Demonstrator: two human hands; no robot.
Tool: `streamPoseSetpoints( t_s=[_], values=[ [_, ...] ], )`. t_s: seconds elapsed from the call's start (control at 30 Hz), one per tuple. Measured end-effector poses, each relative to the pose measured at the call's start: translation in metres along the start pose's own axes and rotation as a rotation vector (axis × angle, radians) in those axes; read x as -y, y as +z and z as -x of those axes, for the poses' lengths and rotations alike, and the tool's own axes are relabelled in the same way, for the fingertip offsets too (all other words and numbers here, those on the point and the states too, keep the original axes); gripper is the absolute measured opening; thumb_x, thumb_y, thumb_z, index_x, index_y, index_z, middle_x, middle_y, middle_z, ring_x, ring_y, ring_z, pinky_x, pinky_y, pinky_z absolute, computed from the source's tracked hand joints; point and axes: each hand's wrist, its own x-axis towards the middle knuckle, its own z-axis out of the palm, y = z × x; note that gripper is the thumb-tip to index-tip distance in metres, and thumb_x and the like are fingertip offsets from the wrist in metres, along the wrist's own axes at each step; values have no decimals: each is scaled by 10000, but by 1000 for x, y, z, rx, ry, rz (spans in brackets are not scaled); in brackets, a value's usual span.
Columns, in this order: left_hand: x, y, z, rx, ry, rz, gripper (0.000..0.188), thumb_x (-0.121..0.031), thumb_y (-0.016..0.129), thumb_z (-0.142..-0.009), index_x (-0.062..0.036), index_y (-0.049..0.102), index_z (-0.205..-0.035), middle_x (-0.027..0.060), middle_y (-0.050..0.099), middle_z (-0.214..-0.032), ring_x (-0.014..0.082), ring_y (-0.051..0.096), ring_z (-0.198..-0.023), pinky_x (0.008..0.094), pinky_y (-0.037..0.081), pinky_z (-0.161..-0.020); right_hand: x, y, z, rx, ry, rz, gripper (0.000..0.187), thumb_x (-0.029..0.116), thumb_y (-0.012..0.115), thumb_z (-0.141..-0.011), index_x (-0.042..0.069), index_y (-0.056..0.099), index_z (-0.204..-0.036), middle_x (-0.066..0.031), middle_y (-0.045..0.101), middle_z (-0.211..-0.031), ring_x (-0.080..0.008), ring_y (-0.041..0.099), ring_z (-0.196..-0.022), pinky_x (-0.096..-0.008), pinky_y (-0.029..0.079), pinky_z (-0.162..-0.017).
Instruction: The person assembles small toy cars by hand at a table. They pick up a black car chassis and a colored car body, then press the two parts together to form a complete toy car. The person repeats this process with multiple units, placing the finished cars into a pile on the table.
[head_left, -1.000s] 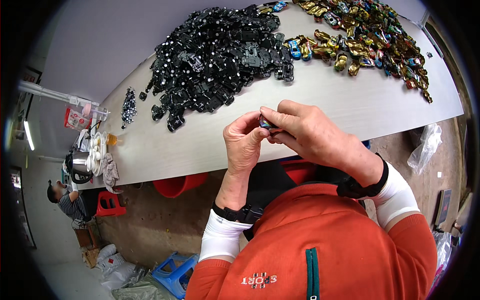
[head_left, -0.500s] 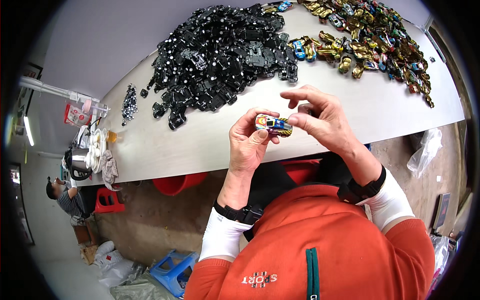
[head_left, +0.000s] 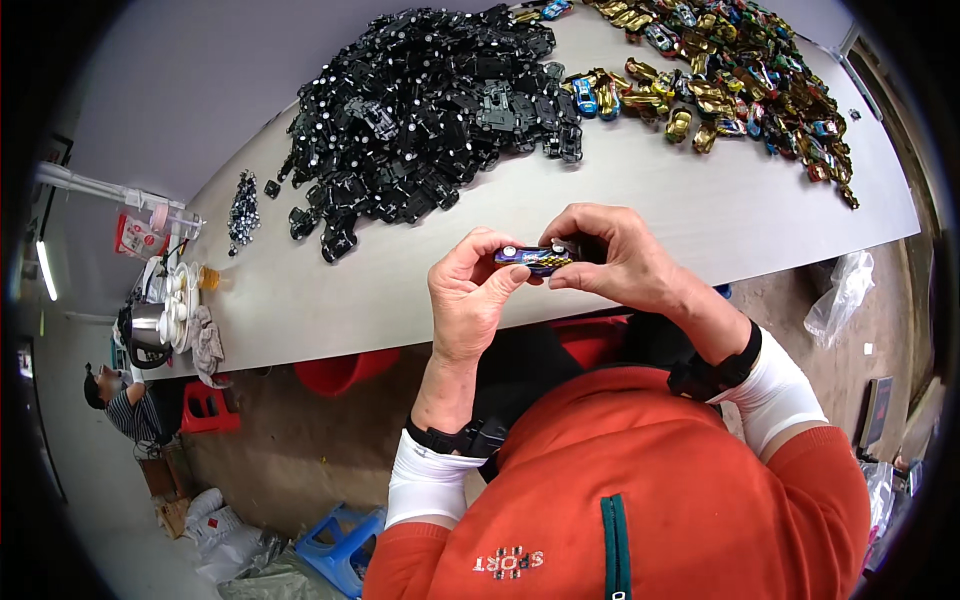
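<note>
A small toy car (head_left: 537, 261) is held sideways between my hands above the table's near part. Its patterned side and two white-hubbed wheels face up. My left hand (head_left: 472, 290) pinches one end between thumb and fingers. At the other end, my right hand (head_left: 618, 258) closes its thumb and fingers on the car; part of that end is hidden by the fingers. Beyond my hands lies a large heap of black car chassis (head_left: 420, 120) with wheels. Gold and coloured car bodies (head_left: 730, 90) form another heap at the far right.
A small pile of silvery parts (head_left: 243, 212) lies at the left of the table (head_left: 260, 310). Near its left edge stand a kettle (head_left: 148, 330), white cups (head_left: 180, 300) and a cloth (head_left: 207, 345). Red and blue stools (head_left: 340, 545) stand below. Another person (head_left: 125, 400) is at the far left.
My right hand has come in and closed on the car's free end. The car has been turned from roof up to side up. The view has shifted slightly.
</note>
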Motion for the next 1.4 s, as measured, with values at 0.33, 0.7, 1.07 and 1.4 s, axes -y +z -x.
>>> streamPoseSetpoints(
  t_s=[0.33, 0.7, 1.07, 1.4],
  values=[
    [-7, 24, -5, -102, -14, 68, 260, -62, 687, -802, 31, 565, -1011, 81, 566, -972, 130, 574, -886, 252, 497, -738, -2, -1, -1, -164, -468, 413, 179, -10, 700, -688, 28, 592, -825, -76, 549, -774, -207, 574, -651, -301, 469, -557],
    [13, -18, -3, -94, -458, 236, 183, -50, 612, -860, 20, 559, -1021, 139, 642, -814, 159, 608, -576, 218, 480, -449, -13, -26, 9, -68, -41, 273, 193, 107, 557, -896, 41, 656, -1048, -72, 595, -771, -138, 564, -685, -276, 476, -661],
    [23, -19, 3, -16, -476, 256, 163, -2, 618, -839, 38, 585, -994, 143, 641, -841, 181, 635, -613, 231, 520, -510, -10, -20, 6, 185, 386, -193, 182, 45, 544, -868, -40, 657, -982, -35, 625, -690, -71, 556, -615, -221, 459, -568],
    [13, 14, 3, -167, -301, -180, 143, 7, 600, -834, 55, 572, -966, 132, 636, -765, 155, 607, -529, 209, 478, -453, -37, -7, 7, -8, 301, 115, 140, 61, 566, -865, 14, 691, -909, 14, 536, -554, -51, 462, -522, -234, 385, -488]
  ],
)
